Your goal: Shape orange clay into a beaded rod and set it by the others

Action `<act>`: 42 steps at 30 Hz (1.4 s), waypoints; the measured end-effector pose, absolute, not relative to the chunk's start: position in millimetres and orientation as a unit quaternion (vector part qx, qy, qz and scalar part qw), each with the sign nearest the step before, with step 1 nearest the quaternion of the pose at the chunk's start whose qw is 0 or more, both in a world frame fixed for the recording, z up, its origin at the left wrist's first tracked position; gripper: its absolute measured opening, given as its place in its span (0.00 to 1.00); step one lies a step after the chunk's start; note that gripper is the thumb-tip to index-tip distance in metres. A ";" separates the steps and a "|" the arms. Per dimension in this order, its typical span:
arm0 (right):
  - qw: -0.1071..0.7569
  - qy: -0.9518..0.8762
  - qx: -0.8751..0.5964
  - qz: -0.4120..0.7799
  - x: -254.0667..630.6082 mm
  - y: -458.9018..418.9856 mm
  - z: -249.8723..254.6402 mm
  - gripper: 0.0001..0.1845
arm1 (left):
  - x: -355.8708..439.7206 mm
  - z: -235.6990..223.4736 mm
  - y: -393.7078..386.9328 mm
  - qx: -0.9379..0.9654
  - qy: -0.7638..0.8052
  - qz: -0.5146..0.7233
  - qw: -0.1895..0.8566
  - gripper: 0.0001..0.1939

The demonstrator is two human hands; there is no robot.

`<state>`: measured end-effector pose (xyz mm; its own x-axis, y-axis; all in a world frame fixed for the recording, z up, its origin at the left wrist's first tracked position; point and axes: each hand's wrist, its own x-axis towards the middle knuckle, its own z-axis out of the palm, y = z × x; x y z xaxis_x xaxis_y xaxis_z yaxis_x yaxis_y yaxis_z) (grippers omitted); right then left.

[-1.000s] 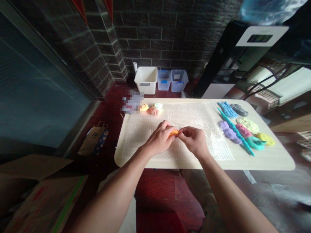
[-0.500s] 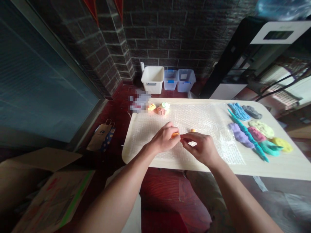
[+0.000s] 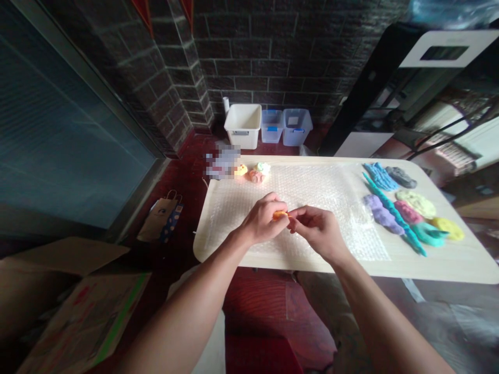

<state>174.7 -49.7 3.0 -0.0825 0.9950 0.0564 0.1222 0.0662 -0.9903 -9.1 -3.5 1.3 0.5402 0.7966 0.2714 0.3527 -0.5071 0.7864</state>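
Observation:
My left hand (image 3: 268,218) is closed around a small lump of orange modelling clay (image 3: 279,214), which shows between thumb and fingers. My right hand (image 3: 314,226) meets it from the right, with thumb and forefinger pinched at the clay's thin right end. Both hands are over a sheet of bubble wrap (image 3: 312,182) on the pale table (image 3: 413,270). Beyond my left hand, near the far edge, sit a small yellow clay piece (image 3: 241,170) and a pinkish clay figure (image 3: 257,175) with a pale green top.
At the table's right lie several clay lumps, among them blue (image 3: 380,176), grey (image 3: 401,176), purple (image 3: 384,214) and yellow (image 3: 448,228), plus a long teal roll (image 3: 395,215). Bins (image 3: 244,124) stand by the wall. An open cardboard box (image 3: 86,311) is at left.
My right hand has shifted slightly up and left, its fingers now curled more at the clay's end. The small orange piece seen beyond that hand earlier no longer shows.

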 end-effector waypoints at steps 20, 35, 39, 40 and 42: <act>0.416 -0.649 -0.541 0.337 177.2 -56.8 9.6 0.05 | 2.6 1.1 -3.6 0.694 0.372 0.357 0.503 0.10; 0.433 -0.606 -0.504 0.437 179.7 -56.2 1.9 0.10 | 0.6 6.6 -7.0 0.744 0.366 0.350 0.436 0.13; 0.460 -0.578 -0.528 0.418 170.2 -57.1 -4.1 0.08 | 1.1 7.3 -7.6 0.737 0.362 0.341 0.458 0.12; 0.468 -0.569 -0.532 0.418 168.0 -57.0 -4.7 0.08 | 1.1 7.2 -7.3 0.735 0.358 0.341 0.464 0.12; 0.477 -0.553 -0.537 0.424 164.7 -56.4 -4.7 0.07 | 1.3 7.0 -6.7 0.732 0.352 0.345 0.470 0.12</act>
